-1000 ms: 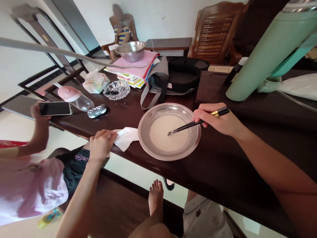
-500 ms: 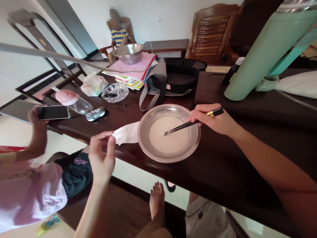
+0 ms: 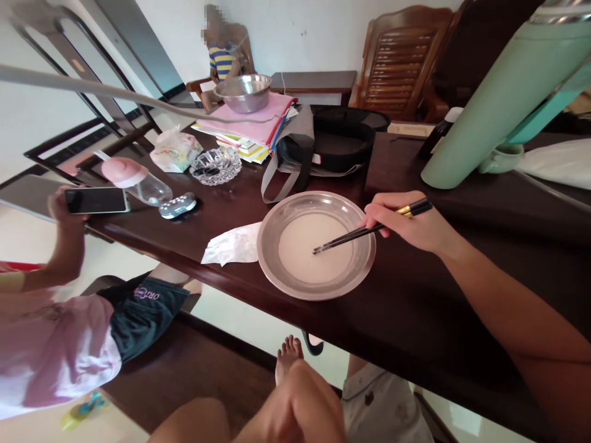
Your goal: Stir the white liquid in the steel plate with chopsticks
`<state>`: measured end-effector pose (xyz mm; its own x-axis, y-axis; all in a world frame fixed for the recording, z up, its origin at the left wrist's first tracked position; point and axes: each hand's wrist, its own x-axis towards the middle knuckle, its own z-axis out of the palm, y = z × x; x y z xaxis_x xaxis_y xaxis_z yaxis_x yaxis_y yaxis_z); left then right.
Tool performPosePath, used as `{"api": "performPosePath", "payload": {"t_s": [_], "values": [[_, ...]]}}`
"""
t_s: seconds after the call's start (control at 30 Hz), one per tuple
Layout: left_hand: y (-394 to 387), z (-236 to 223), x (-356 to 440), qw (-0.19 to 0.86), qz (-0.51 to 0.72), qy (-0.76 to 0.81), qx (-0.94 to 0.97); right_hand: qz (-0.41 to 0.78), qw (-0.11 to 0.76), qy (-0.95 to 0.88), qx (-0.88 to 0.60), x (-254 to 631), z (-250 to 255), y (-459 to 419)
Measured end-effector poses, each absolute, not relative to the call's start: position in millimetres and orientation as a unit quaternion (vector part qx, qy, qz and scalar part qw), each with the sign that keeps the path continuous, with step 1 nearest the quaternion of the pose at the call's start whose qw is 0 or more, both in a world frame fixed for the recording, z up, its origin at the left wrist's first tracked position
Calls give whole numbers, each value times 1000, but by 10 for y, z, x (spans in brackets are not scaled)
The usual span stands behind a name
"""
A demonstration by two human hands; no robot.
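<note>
My right hand (image 3: 406,223) is closed around a pair of black chopsticks (image 3: 355,232) with gold bands. Their tips reach into a wide metal basin (image 3: 318,291), over or in a pale, cloudy liquid (image 3: 308,266); how deep they go is not clear. A crumpled white tissue (image 3: 231,245) lies on the dark table against the basin's left side. No left hand of mine can be made out. At the bottom edge only bare limbs show, with no fingers to be seen.
Another person's hand (image 3: 59,206) holds a phone (image 3: 96,200) at left. Around the table stand a pink-capped bottle (image 3: 133,175), a glass ashtray (image 3: 215,166), a tissue pack (image 3: 174,151), a black bag (image 3: 332,144), and a metal bowl (image 3: 247,95) on papers. A green flask (image 3: 498,104) rises at right.
My left hand held the white tissue's edge, then let go and left the table area; the tissue now lies loose. The chopsticks shifted slightly left, then back right.
</note>
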<state>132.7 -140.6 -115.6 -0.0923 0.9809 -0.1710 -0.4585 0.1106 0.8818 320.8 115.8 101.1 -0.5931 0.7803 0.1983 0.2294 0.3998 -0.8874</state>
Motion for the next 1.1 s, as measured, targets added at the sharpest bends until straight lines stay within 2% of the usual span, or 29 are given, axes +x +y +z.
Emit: {"api": "performPosePath", "payload": {"t_s": [0.07, 0.13, 0.17, 0.23, 0.3, 0.47, 0.67, 0.8, 1.0, 1.1], "values": [[-1567, -1751, 1383, 566, 604, 450, 335, 460, 294, -782, -300, 3184, 992, 1150], [-1773, -2223, 1332, 466, 564, 547, 407, 460, 294, -784, -295, 3174, 977, 1172], [-1867, -2400, 1287, 390, 491, 634, 453, 450, 303, -783, -303, 3179, 974, 1193], [-2000, -2645, 1201, 246, 269, 771, 523, 427, 328, -776, -329, 3208, 980, 1234], [-2048, -2786, 1159, 192, 142, 810, 536, 427, 335, -771, -334, 3236, 990, 1252], [-2022, -2985, 1184, 173, 0, 819, 548, 471, 300, -777, -291, 3224, 971, 1237], [-2054, -3140, 1134, 162, -105, 796, 573, 439, 330, -774, -316, 3237, 963, 1250], [-2039, -3183, 1109, 163, -143, 783, 583, 466, 288, -787, -283, 3199, 970, 1205], [-2050, -3201, 1103, 161, -165, 772, 593, 422, 352, -769, -327, 3246, 965, 1283], [-2054, -3204, 1100, 156, -165, 772, 594, 458, 324, -771, -301, 3240, 972, 1235]]}}
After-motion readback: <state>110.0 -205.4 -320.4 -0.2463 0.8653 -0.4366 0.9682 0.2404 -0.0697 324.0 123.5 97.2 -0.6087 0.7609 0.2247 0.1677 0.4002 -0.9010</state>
